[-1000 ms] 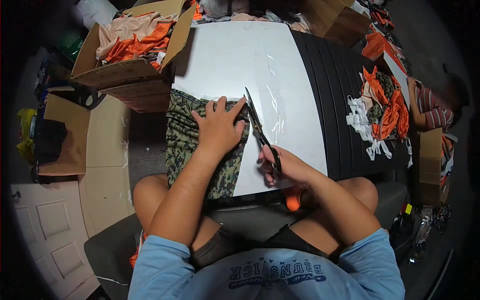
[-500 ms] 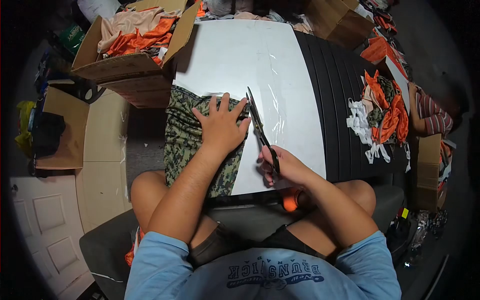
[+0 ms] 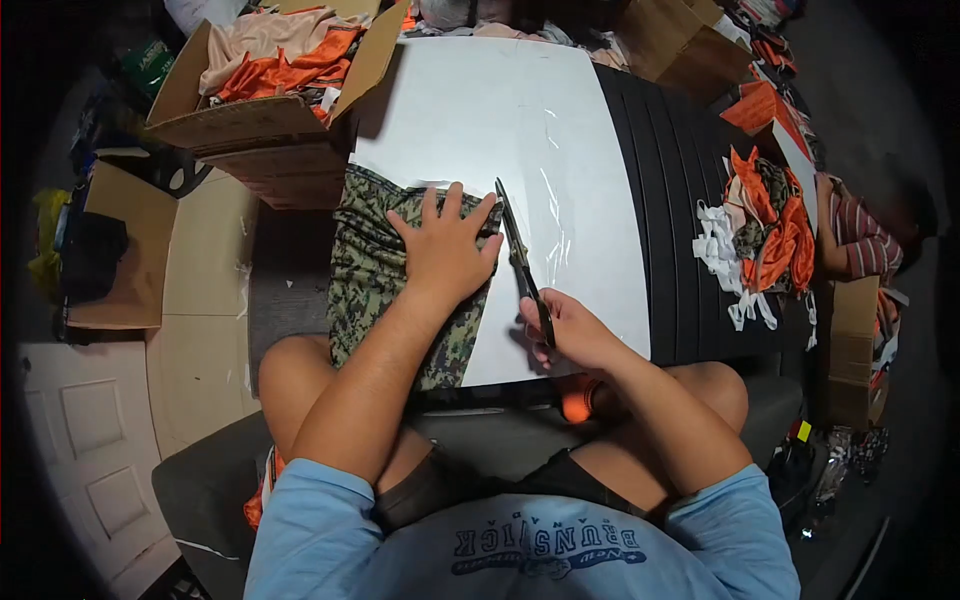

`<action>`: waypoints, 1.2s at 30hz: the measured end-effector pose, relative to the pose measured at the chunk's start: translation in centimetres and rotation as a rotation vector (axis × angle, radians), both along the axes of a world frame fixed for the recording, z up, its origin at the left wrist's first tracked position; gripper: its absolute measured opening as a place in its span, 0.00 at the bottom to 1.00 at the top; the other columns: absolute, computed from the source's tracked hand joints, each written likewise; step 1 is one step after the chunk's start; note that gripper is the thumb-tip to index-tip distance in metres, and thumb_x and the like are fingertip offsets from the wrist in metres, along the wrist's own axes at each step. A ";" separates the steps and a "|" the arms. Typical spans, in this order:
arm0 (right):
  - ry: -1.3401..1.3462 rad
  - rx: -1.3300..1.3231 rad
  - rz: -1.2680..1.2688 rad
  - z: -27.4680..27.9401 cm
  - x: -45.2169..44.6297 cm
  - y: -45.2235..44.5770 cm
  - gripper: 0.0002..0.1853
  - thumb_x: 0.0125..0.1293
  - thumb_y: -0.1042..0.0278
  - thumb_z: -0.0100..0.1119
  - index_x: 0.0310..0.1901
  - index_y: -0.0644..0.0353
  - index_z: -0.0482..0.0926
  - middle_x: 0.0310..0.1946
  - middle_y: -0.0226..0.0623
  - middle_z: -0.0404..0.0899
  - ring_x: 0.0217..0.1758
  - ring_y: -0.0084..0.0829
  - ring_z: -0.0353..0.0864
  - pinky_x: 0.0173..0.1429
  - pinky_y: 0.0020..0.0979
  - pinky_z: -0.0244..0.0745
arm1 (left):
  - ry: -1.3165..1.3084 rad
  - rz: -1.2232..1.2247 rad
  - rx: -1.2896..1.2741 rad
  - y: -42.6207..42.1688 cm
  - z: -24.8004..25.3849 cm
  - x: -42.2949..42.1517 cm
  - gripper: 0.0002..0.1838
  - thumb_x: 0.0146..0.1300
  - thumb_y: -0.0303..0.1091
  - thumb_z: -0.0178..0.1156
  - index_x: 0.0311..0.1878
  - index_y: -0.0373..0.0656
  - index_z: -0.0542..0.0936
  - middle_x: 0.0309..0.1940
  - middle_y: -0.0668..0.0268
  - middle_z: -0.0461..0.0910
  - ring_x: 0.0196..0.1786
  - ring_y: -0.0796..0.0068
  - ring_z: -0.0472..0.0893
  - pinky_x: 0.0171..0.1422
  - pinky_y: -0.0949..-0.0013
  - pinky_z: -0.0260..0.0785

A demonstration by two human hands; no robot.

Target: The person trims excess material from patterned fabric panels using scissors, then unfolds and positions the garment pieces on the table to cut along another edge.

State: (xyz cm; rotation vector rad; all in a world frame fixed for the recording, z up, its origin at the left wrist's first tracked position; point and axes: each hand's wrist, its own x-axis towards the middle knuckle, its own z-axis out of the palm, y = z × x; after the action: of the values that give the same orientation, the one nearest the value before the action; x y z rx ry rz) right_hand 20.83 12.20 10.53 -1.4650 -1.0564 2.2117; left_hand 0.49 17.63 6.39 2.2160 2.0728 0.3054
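Observation:
Camouflage fabric (image 3: pixel 370 275) lies on the white board (image 3: pixel 470 100), partly bunched along its left side. My left hand (image 3: pixel 445 245) is spread flat over it with the fingers apart, pressing near its upper right part. In my right hand (image 3: pixel 565 330) is a pair of black-handled scissors (image 3: pixel 519 255), my fingers wrapped round the handles. The blades point away from me along the right edge of the fabric and look nearly closed. Whether any cloth sits between the blades I cannot tell.
An open cardboard box (image 3: pixel 240 130) of orange and peach fabric stands at the upper left. On the black ribbed surface (image 3: pixel 660 200) to the right lies a pile of orange, camouflage and white pieces (image 3: pixel 775 225). Beyond it is a person in a striped sleeve (image 3: pixel 870 240).
The scissor blades have come closer together, and my right hand has closed slightly. My left hand stays spread on the fabric. The view has shifted a little.

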 end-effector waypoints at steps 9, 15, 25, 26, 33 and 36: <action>0.095 0.025 0.007 -1.1 0.9 0.3 0.21 0.77 0.45 0.61 0.41 0.54 0.69 0.24 0.27 0.69 0.20 0.21 0.72 0.25 0.26 0.68 | -0.009 0.014 -0.019 -0.2 0.3 -0.1 0.32 0.70 0.57 0.56 0.76 0.64 0.72 0.78 0.57 0.65 0.79 0.44 0.61 0.70 0.12 0.48; 0.074 -0.018 0.030 0.0 0.9 0.8 0.23 0.78 0.41 0.58 0.41 0.55 0.68 0.24 0.27 0.69 0.21 0.21 0.73 0.27 0.27 0.70 | -0.012 0.037 -0.049 0.0 0.4 -0.2 0.33 0.70 0.58 0.56 0.77 0.62 0.71 0.78 0.57 0.65 0.79 0.43 0.61 0.70 0.12 0.48; 0.034 0.001 0.059 0.3 0.7 0.8 0.25 0.77 0.37 0.56 0.42 0.55 0.68 0.24 0.28 0.69 0.22 0.22 0.72 0.28 0.28 0.71 | -0.004 0.052 -0.066 0.0 0.4 -0.1 0.34 0.71 0.59 0.55 0.78 0.63 0.70 0.79 0.56 0.63 0.79 0.44 0.60 0.70 0.14 0.49; 0.033 0.001 0.060 0.1 0.8 0.8 0.25 0.77 0.37 0.56 0.42 0.55 0.68 0.24 0.28 0.69 0.22 0.22 0.72 0.28 0.28 0.71 | -0.005 0.053 -0.067 0.0 0.4 -0.1 0.34 0.71 0.59 0.55 0.78 0.63 0.70 0.79 0.56 0.63 0.79 0.44 0.60 0.70 0.14 0.49; 0.150 0.032 0.031 -1.1 0.9 1.0 0.27 0.78 0.36 0.55 0.43 0.57 0.70 0.24 0.29 0.69 0.22 0.24 0.71 0.29 0.31 0.71 | 0.010 0.060 -0.072 0.1 0.5 -0.2 0.35 0.71 0.60 0.55 0.79 0.62 0.69 0.79 0.56 0.62 0.80 0.44 0.59 0.71 0.14 0.48; 0.205 -0.027 -0.096 -0.5 0.9 1.4 0.28 0.78 0.34 0.53 0.44 0.57 0.71 0.24 0.28 0.68 0.24 0.25 0.71 0.31 0.33 0.72 | 0.007 0.051 -0.106 0.1 0.5 -0.2 0.36 0.71 0.61 0.55 0.79 0.61 0.68 0.80 0.56 0.61 0.81 0.44 0.58 0.71 0.14 0.48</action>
State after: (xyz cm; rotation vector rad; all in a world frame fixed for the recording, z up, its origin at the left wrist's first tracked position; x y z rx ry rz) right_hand 21.69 13.64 10.01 -1.2394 -0.8754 2.2576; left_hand 0.30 17.73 6.89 2.1101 2.1001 0.1866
